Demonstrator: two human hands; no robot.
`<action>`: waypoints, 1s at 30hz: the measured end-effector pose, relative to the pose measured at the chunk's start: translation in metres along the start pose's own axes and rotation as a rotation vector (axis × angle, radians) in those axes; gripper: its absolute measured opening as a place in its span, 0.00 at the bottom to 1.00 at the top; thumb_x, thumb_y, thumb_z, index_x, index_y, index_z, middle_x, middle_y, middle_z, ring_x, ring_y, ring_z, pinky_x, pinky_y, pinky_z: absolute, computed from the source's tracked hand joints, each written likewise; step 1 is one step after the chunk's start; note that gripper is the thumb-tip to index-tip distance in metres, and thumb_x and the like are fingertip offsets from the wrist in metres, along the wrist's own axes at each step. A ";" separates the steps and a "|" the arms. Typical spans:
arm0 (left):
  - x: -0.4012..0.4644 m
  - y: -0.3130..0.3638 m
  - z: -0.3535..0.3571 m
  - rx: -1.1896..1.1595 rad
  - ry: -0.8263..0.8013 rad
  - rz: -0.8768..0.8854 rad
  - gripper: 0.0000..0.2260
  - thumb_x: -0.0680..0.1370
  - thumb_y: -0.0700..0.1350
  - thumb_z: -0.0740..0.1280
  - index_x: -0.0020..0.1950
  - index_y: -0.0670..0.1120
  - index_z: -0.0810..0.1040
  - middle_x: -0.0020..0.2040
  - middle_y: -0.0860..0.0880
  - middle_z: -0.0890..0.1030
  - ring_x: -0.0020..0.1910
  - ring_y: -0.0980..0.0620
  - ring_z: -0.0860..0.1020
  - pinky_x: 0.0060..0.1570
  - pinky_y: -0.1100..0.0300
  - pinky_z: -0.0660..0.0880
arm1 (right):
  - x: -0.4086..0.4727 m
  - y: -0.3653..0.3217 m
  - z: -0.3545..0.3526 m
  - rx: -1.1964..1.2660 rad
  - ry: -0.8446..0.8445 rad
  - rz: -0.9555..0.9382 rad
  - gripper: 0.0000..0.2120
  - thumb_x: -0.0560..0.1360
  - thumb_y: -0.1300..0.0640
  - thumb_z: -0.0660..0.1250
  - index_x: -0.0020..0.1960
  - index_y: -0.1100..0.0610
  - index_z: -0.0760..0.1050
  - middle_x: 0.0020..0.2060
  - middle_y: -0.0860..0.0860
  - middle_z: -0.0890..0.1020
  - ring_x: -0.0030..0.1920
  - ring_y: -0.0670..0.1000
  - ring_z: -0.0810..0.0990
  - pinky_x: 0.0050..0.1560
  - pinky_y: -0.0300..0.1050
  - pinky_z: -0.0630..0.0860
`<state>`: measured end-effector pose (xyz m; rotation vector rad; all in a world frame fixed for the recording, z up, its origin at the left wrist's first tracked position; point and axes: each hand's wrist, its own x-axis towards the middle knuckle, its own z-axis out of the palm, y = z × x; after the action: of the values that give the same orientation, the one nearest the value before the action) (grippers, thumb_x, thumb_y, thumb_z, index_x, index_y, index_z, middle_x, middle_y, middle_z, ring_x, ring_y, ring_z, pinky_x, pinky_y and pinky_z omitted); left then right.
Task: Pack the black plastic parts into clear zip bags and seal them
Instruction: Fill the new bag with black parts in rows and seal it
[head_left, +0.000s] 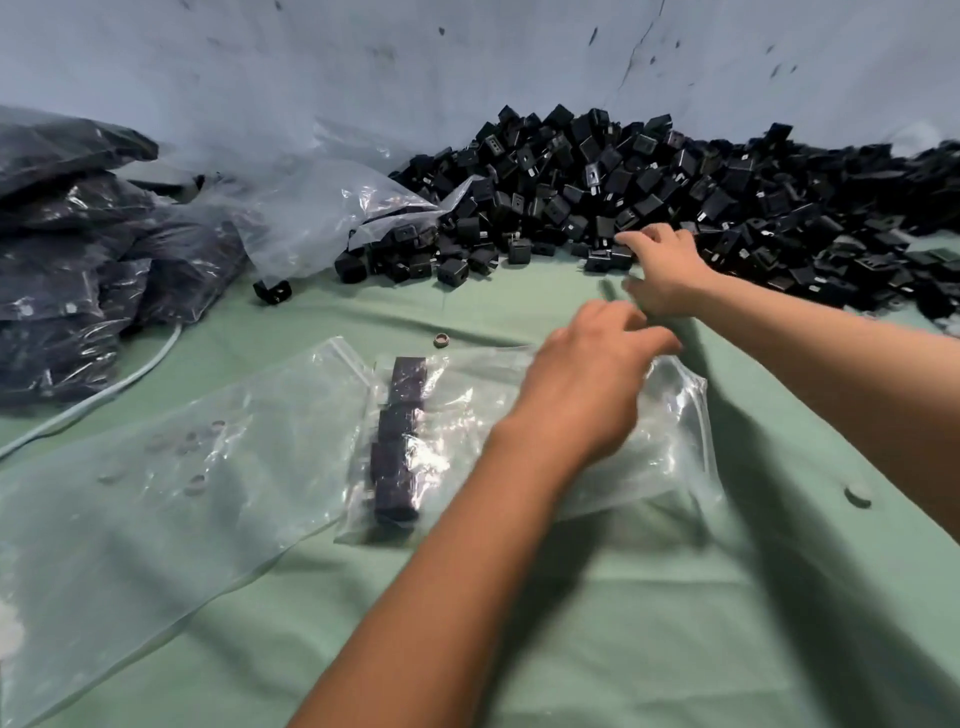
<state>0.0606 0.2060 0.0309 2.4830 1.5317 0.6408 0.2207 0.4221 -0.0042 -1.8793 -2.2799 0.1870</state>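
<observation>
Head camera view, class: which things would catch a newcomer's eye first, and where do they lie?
The big heap of black plastic parts against the far wall strikes first, with the right hand reaching its near edge. Nearer, a clear zip bag holding a row of parts lies on the green cloth under the left hand. Filled bags are stacked far left.

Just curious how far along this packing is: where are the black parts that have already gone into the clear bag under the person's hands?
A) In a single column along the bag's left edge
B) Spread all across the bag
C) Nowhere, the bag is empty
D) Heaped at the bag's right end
A: inside the clear zip bag, the few black parts sit stacked in one column at its left edge, the rest of it showing only plastic.
</observation>
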 end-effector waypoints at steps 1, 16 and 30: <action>0.005 0.004 0.006 0.010 -0.013 0.036 0.24 0.79 0.35 0.62 0.70 0.57 0.77 0.68 0.48 0.72 0.68 0.47 0.68 0.64 0.48 0.72 | 0.011 -0.001 0.005 0.027 -0.025 0.020 0.33 0.81 0.54 0.66 0.82 0.48 0.57 0.79 0.62 0.58 0.77 0.66 0.57 0.78 0.58 0.57; -0.002 -0.019 0.011 -0.057 0.035 0.005 0.05 0.77 0.41 0.73 0.52 0.48 0.84 0.47 0.48 0.81 0.46 0.46 0.79 0.48 0.50 0.77 | -0.055 -0.008 -0.004 -0.142 0.054 -0.226 0.13 0.80 0.42 0.68 0.53 0.52 0.79 0.52 0.51 0.82 0.60 0.58 0.76 0.51 0.53 0.68; -0.020 0.017 -0.014 -0.116 0.101 -0.110 0.10 0.77 0.37 0.69 0.54 0.47 0.86 0.47 0.47 0.85 0.47 0.47 0.82 0.49 0.51 0.80 | -0.217 -0.004 -0.044 0.763 -0.360 -0.273 0.13 0.86 0.58 0.61 0.49 0.58 0.83 0.37 0.56 0.83 0.33 0.49 0.77 0.32 0.39 0.73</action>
<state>0.0609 0.1791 0.0443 2.2970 1.6038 0.8232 0.2669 0.2081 0.0271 -1.1962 -2.1608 1.2312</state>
